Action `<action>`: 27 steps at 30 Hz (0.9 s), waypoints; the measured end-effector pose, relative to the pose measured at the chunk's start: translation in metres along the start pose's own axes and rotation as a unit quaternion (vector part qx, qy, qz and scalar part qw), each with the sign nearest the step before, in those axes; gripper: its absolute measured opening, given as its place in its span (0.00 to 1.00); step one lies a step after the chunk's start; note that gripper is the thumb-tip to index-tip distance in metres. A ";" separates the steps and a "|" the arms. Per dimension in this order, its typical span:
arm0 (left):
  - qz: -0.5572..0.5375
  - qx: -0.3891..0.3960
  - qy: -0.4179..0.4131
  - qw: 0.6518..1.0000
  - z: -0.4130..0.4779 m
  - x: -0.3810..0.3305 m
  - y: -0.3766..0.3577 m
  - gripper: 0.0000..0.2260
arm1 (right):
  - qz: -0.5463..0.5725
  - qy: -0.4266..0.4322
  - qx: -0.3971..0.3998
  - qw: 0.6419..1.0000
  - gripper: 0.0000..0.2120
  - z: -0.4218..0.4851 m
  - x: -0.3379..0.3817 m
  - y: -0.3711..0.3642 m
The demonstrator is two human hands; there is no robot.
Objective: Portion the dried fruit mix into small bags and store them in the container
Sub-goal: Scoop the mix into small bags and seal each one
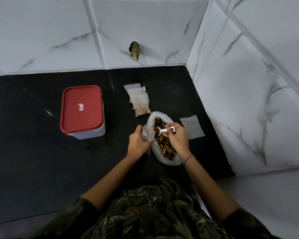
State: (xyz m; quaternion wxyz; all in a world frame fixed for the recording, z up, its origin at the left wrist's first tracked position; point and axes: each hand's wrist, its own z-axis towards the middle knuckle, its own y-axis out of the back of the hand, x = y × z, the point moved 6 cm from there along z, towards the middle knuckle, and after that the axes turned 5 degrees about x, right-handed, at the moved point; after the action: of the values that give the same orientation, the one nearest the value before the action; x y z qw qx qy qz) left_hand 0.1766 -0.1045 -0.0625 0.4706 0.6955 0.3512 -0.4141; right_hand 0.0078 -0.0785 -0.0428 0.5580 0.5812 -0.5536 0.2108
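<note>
The left hand (137, 142) grips a small bag (148, 133) open against the big fruit bag (167, 162) — likely so spills fall back in. The right hand (177, 137) pinches a scoop (162, 130) over the fruit. Filled bags (141, 107) lie behind it, the lidded container (82, 112) to its left

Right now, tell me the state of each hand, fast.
Left hand: grips a small clear plastic bag.
Right hand: pinches a small white plastic scoop over the brown dried fruit mix.
</note>
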 end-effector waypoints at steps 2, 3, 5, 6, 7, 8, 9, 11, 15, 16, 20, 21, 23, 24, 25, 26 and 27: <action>-0.004 -0.002 0.003 1.000 0.001 0.002 0.001 0.12 | 0.087 -0.052 0.004 0.995 0.07 0.002 -0.009 0.000; -0.007 -0.003 0.003 1.000 0.001 0.002 0.002 0.12 | 0.109 -0.073 0.004 0.991 0.07 0.003 -0.013 0.001; -0.009 0.000 -0.002 1.000 0.001 0.004 0.003 0.13 | 0.174 -0.114 -0.004 0.978 0.07 0.002 -0.019 0.006; -0.012 0.003 -0.006 1.000 0.000 0.004 0.004 0.13 | 0.215 -0.132 -0.009 0.968 0.06 0.000 -0.019 0.009; -0.016 0.008 -0.010 1.000 -0.001 0.004 0.004 0.13 | 0.247 -0.142 -0.013 0.959 0.06 -0.002 -0.019 0.012; -0.020 0.013 -0.013 1.000 -0.002 0.004 0.005 0.13 | 0.271 -0.147 -0.018 0.951 0.06 -0.003 -0.018 0.015; -0.023 0.016 -0.017 0.999 -0.004 0.004 0.005 0.14 | 0.283 -0.150 -0.020 0.947 0.06 -0.005 -0.018 0.018; -0.023 0.017 -0.026 0.999 -0.005 0.004 0.006 0.14 | 0.312 -0.157 -0.019 0.937 0.05 -0.007 -0.019 0.021; -0.023 0.011 -0.040 0.999 -0.006 0.003 0.012 0.15 | 0.382 -0.186 -0.027 0.905 0.05 -0.012 -0.026 0.023; -0.025 0.010 -0.045 0.999 -0.006 0.003 0.013 0.16 | 0.398 -0.192 -0.028 0.897 0.05 -0.013 -0.026 0.023; -0.034 0.002 -0.068 0.997 -0.007 -0.001 0.019 0.18 | 0.433 -0.192 -0.023 0.880 0.06 -0.020 -0.015 0.024; -0.036 0.000 -0.075 0.997 -0.008 -0.002 0.020 0.19 | 0.439 -0.186 -0.017 0.879 0.06 -0.022 -0.009 0.024; -0.041 -0.005 -0.087 0.995 -0.008 -0.005 0.022 0.19 | 0.451 -0.173 -0.002 0.876 0.06 -0.027 0.007 0.022; -0.042 -0.006 -0.091 0.995 -0.008 -0.007 0.023 0.19 | 0.456 -0.164 0.009 0.875 0.06 -0.031 0.016 0.020; -0.044 -0.008 -0.097 0.994 -0.009 -0.008 0.024 0.19 | 0.459 -0.155 0.021 0.875 0.06 -0.035 0.024 0.017; -0.045 -0.010 -0.104 0.994 -0.009 -0.010 0.025 0.18 | 0.460 -0.142 0.035 0.876 0.06 -0.039 0.031 0.014; -0.044 -0.012 -0.111 0.993 -0.009 -0.012 0.026 0.18 | 0.455 -0.127 0.050 0.880 0.06 -0.043 0.038 0.010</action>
State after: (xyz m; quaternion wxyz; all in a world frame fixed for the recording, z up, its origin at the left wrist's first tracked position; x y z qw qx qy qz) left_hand 0.1969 -0.1050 -0.0406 0.4964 0.6232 0.3325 -0.5046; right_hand 0.0261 -0.0540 0.0068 0.2962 0.3142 -0.8117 0.3933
